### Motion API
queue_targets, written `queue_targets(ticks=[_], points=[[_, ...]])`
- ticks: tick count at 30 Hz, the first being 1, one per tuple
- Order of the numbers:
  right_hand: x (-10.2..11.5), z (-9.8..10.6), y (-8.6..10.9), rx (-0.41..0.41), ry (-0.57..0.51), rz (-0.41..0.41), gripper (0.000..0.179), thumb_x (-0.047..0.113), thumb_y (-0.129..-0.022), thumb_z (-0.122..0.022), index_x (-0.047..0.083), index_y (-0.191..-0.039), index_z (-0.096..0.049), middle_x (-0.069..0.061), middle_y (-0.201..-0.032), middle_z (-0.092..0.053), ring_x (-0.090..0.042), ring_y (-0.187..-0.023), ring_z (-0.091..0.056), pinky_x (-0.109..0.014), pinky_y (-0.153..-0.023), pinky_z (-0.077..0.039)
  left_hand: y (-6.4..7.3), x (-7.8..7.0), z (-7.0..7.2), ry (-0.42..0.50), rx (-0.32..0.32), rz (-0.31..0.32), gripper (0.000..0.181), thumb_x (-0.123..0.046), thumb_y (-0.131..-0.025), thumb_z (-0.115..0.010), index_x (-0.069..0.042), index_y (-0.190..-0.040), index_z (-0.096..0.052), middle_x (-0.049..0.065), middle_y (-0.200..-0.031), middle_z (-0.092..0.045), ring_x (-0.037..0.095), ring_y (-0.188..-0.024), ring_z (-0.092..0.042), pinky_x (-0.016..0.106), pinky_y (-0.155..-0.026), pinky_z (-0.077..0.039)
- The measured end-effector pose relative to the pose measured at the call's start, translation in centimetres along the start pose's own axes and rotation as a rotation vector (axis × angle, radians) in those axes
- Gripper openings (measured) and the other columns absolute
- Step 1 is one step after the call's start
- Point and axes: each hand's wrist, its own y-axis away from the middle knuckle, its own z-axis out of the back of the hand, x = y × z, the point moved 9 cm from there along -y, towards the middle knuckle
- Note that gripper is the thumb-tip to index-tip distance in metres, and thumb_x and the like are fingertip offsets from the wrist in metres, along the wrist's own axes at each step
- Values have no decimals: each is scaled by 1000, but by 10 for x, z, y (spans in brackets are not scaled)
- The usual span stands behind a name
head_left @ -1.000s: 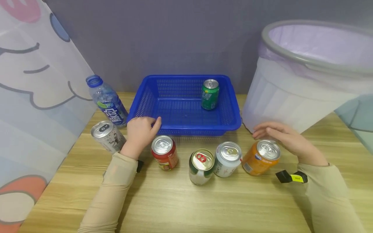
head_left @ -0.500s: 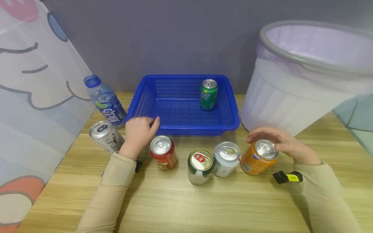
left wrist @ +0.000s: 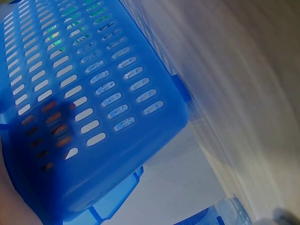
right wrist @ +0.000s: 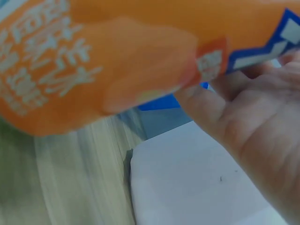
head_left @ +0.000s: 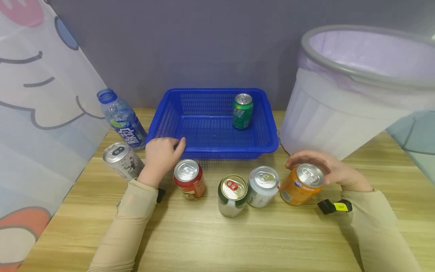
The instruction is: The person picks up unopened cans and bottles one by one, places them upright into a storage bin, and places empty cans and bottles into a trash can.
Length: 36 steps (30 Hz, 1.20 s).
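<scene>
My left hand (head_left: 161,156) grips the front left rim of the blue plastic basket (head_left: 217,149); in the left wrist view, finger shapes show through the slots of the basket wall (left wrist: 136,93). An orange soda can (head_left: 297,190) stands on the table, slightly tilted in view. My right hand (head_left: 326,168) curls round its far side, the thumb by its right edge. Up close in the right wrist view, the orange can (right wrist: 140,56) fills the upper part, hiding most fingertips. Inside the basket, at the right, stands a green soda can (head_left: 242,113).
In front of the basket stand a red can (head_left: 190,185), a green-and-white can (head_left: 232,202) and a white can (head_left: 263,189). At left are a grey patterned can (head_left: 125,162) and a blue-labelled bottle (head_left: 127,126). A lined white bin (head_left: 316,109) rises at right.
My right hand has come down from above and behind the orange can and closed round its far side. The left hand keeps its place at the basket rim.
</scene>
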Motion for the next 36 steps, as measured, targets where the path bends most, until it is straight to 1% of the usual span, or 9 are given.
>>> queue_targets(ticks=[3,8,12,15,19,24,27,30,36], points=[[-3,-3,-1,25,-38,-22,76,32,-90,-62,-10,-141,-25,-18,-143,-41,-26,-131,-43,-31,-104,-38,1,2,-1,-2,9,7,49,-34,-92,-46,-14,-48,-46,9,-49,-56,33,-49,-55,40,-46,-35],[-4,-7,-2,42,-9,-50,82,32,-86,-68,-11,-141,-25,-19,-142,-41,-26,-130,-44,-31,-103,-39,1,3,0,-3,13,14,48,-34,-92,-47,-13,-48,-49,10,-51,-57,33,-50,-56,41,-46,-36],[-4,-10,-4,52,21,-42,84,33,-84,-70,-11,-140,-26,-19,-141,-42,-26,-128,-46,-31,-101,-41,0,2,0,-3,12,11,48,-34,-92,-48,-12,-49,-50,10,-51,-58,33,-50,-56,42,-46,-36],[-4,-11,-6,73,39,-17,85,33,-83,-71,-13,-139,-25,-20,-141,-42,-26,-128,-46,-30,-103,-39,0,2,0,-1,10,8,48,-34,-92,-48,-12,-49,-49,10,-51,-57,33,-50,-56,42,-47,-36],[-4,-14,-7,108,29,24,86,31,-84,-71,-15,-139,-22,-21,-141,-40,-28,-130,-43,-32,-105,-37,0,2,0,3,9,4,48,-34,-92,-48,-13,-48,-47,9,-50,-56,33,-49,-56,42,-46,-36],[-5,-16,-7,120,6,21,87,30,-83,-72,-14,-139,-21,-20,-142,-39,-27,-131,-42,-32,-106,-36,1,3,-1,5,4,4,48,-33,-92,-48,-12,-48,-49,10,-51,-58,33,-50,-57,42,-46,-36],[-5,-17,-7,127,-2,26,85,29,-84,-71,-14,-139,-23,-20,-143,-39,-28,-132,-41,-33,-106,-36,1,2,-1,5,-2,-2,48,-33,-92,-47,-13,-48,-48,10,-50,-57,33,-49,-56,41,-46,-35],[-6,-18,-7,134,-7,34,79,27,-85,-70,-11,-139,-26,-19,-143,-40,-28,-132,-41,-33,-106,-35,1,1,-1,8,-10,-10,49,-33,-92,-47,-14,-47,-46,8,-48,-55,32,-47,-55,40,-45,-35],[-7,-18,-8,141,-40,28,66,16,-85,-69,-5,-137,-33,-19,-143,-40,-29,-133,-40,-35,-106,-36,0,0,0,11,-26,-20,49,-33,-91,-46,-14,-46,-46,8,-48,-55,31,-46,-54,40,-45,-34]])
